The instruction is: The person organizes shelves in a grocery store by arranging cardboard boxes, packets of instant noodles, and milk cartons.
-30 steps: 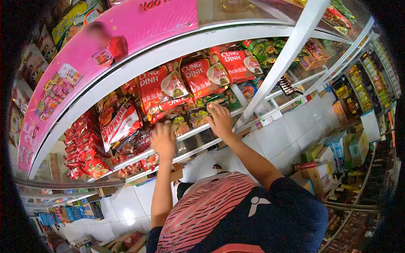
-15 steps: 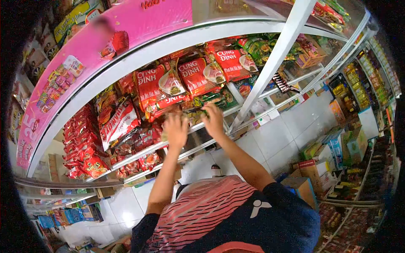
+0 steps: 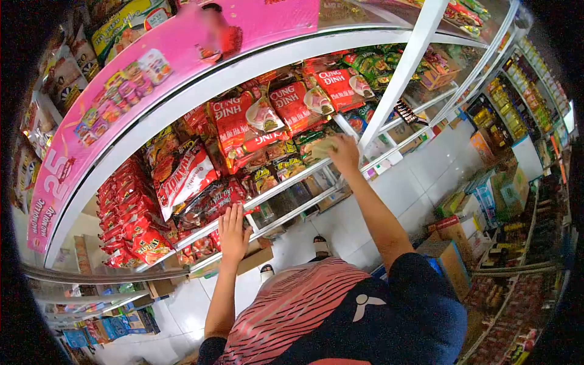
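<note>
My left hand [image 3: 233,234] lies with fingers stretched out on the white front rail [image 3: 277,199] of the display case, just below a dark red noodle packet [image 3: 222,198]. Farther right, my right hand [image 3: 345,154] reaches over the rail with its fingers bent. A pale yellowish-green item [image 3: 320,148] shows at its fingertips, too blurred to name. Small black and yellow packets [image 3: 289,166] sit in a row left of that hand. Behind them are stacked red noodle packets [image 3: 243,121], [image 3: 299,108] marked "Cung Đình".
A white upright post [image 3: 395,82] stands right of my right hand. Pink signboard [image 3: 140,79] and a curved white frame [image 3: 188,88] edge the case's far side. Red packets [image 3: 131,213] fill its left end. Cardboard boxes [image 3: 447,264] and stocked shelves line the right.
My left hand has moved left and down onto the rail, its fingers now flat. My right hand has shifted right along the case. The view has also shifted slightly.
</note>
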`<state>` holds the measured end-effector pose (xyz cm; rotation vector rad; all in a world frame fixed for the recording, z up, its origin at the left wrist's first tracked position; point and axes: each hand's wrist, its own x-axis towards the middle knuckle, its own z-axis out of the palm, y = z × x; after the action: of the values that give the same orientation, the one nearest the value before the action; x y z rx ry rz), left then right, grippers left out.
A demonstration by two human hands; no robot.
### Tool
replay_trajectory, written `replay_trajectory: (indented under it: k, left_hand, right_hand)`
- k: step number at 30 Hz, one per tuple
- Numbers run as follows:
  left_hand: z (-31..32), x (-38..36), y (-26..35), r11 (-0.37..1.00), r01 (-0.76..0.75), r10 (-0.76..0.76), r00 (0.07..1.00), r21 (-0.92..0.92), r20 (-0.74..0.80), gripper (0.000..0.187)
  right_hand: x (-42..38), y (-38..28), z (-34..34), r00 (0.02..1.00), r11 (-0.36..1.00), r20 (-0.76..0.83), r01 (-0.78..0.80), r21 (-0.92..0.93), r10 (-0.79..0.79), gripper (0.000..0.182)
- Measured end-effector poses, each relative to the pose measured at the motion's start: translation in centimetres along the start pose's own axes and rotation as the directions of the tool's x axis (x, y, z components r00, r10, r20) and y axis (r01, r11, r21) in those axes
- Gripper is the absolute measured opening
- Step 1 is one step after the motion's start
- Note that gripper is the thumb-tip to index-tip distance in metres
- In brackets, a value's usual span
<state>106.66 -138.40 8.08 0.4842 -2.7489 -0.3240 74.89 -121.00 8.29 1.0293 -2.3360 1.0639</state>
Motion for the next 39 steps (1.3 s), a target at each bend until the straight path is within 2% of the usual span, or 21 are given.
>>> replay_trajectory:
  k: [1,4,5,7,9,12,13,14,17,19,20,22,23,25,27,30,32,33,34,37,39]
  left_hand:
    - [0.1,-0.1,-0.1,1.0,-0.007,0.007,1.0,-0.006,-0.002,0.057]
    - [1.0,-0.1,0.1,0.994,0.059,-0.068,0.993,-0.087,-0.099,0.057]
    - [1.3,-0.2,0.3,0.994,0.059,-0.068,0.993,-0.095,-0.101,0.057]
    - [1.8,-0.2,0.1,0.993,0.074,-0.088,0.984,-0.094,-0.153,0.056]
    - [1.7,-0.3,-0.2,0.992,0.067,-0.082,0.984,-0.103,-0.158,0.055]
    - [1.4,-0.3,-0.7,0.992,0.029,-0.044,0.992,-0.119,-0.122,0.054]
    - [1.4,-0.4,-0.8,0.993,0.029,-0.043,0.991,-0.119,-0.123,0.054]
    - [1.4,-0.4,-0.9,0.989,0.03,-0.048,0.992,-0.146,-0.121,0.053]
    - [1.8,-0.5,-1.0,0.984,0.028,-0.051,0.99,-0.176,-0.13,0.053]
    - [2.1,-0.6,-1.0,0.989,0.021,-0.045,0.985,-0.144,-0.167,0.054]
    - [2.2,-0.5,-1.0,0.988,0.026,-0.053,0.983,-0.152,-0.178,0.055]
    - [2.3,-0.7,-0.9,0.984,0.029,-0.061,0.982,-0.176,-0.177,0.054]
    - [2.3,-0.6,-0.9,0.98,0.034,-0.07,0.982,-0.195,-0.177,0.054]
    - [2.1,-0.6,-1.1,0.979,0.022,-0.058,0.983,-0.201,-0.175,0.054]
    - [1.4,-0.6,-1.1,0.978,0.008,-0.035,0.991,-0.207,-0.132,0.054]
    - [0.1,-0.5,-2.3,0.971,-0.05,0.047,0.999,-0.236,-0.017,0.057]
    - [-0.2,-0.4,-2.7,0.972,-0.087,0.095,0.995,-0.218,0.026,0.058]
    - [-0.2,-0.2,-2.8,0.974,-0.092,0.101,0.994,-0.208,0.036,0.059]
    - [-0.1,-0.2,-3.0,0.976,-0.094,0.105,0.993,-0.198,0.044,0.06]
    - [0.3,-0.3,-2.8,0.978,-0.098,0.104,0.994,-0.183,0.021,0.064]
    - [0.8,-0.4,-2.9,0.973,-0.106,0.103,0.994,-0.207,-0.026,0.064]
  right_hand:
    - [-0.3,0.0,0.2,0.989,0.988,-0.098,-0.12,-0.096,0.111,0.017]
    - [-2.2,-5.5,3.7,0.99,0.981,-0.123,0.085,0.174,-0.064,0.021]
    - [-2.8,-8.7,3.9,0.999,0.998,0.032,0.012,0.068,-0.014,0.029]
    - [-4.2,-13.7,5.2,0.992,0.99,0.017,0.124,0.061,-0.125,0.029]
    - [-4.9,-14.3,6.2,0.974,0.971,0.033,0.219,0.101,-0.223,0.03]
    - [-3.5,-10.9,3.8,0.974,0.969,0.14,0.15,0.197,-0.179,0.023]
    - [-2.8,-9.6,2.4,0.982,0.946,-0.003,0.18,0.268,-0.186,0.019]
    - [-2.5,-5.5,3.8,0.986,0.977,-0.095,0.152,0.147,-0.139,0.016]
    - [-1.1,-4.1,-0.4,0.994,0.987,-0.074,0.092,0.133,-0.083,0.02]
    - [-1.3,-2.6,0.9,0.964,0.955,-0.188,-0.222,-0.199,0.185,0.026]
    - [-0.5,-8.4,-1.9,0.989,0.995,-0.13,-0.078,-0.069,0.068,0.012]
    - [-2.3,-7.8,4.9,0.952,0.995,-0.305,-0.063,-0.083,0.035,0.006]
    - [-1.8,-14.1,1.7,1.0,0.999,0.003,-0.003,0.044,0.003,0.013]
    - [-5.1,-15.6,8.0,0.989,0.963,-0.041,0.146,0.229,-0.14,0.016]
    - [-6.9,-19.4,8.5,0.988,0.98,-0.043,0.153,0.126,-0.149,0.019]
    - [-6.7,-17.2,7.6,0.995,0.982,0.068,0.066,0.177,-0.079,0.023]
    - [-5.3,-13.6,5.7,0.999,0.98,-0.037,0.033,0.197,-0.026,0.016]
    - [-4.5,-11.7,4.3,0.98,0.975,-0.179,0.122,0.184,-0.089,0.01]
    - [-4.1,-10.3,2.9,0.99,0.979,-0.109,-0.072,0.192,0.094,0.008]
    - [-4.3,-7.7,1.4,0.964,0.989,-0.248,-0.069,0.129,0.099,0.01]
    - [-5.5,-7.2,3.2,0.945,0.976,-0.299,-0.177,-0.128,0.132,0.031]
